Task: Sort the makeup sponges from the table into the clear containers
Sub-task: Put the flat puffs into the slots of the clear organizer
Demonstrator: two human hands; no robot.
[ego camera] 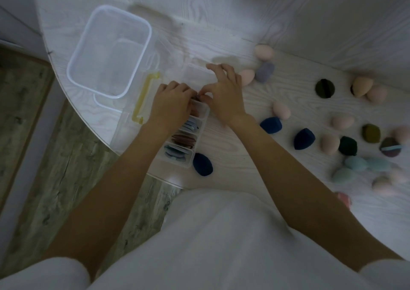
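Observation:
A long clear divided container (200, 125) lies near the table's front edge, its compartments packed with flat blue-grey and brown puffs. My left hand (172, 104) and my right hand (223, 92) meet over its far compartment, fingertips pinching a small dark brown puff (197, 96) that is mostly hidden. A navy sponge (202, 164) lies beside the container's near end. Several egg-shaped sponges lie scattered to the right: pink (264, 52), navy (304, 139), dark green (347, 146), teal (356, 163).
A large clear tub (111, 50) stands at the left on a lid with a yellow clip (145, 96). A dark round puff (324, 88) and a striped one (390, 147) lie among the sponges. The table's curved edge runs on the left above a wooden floor.

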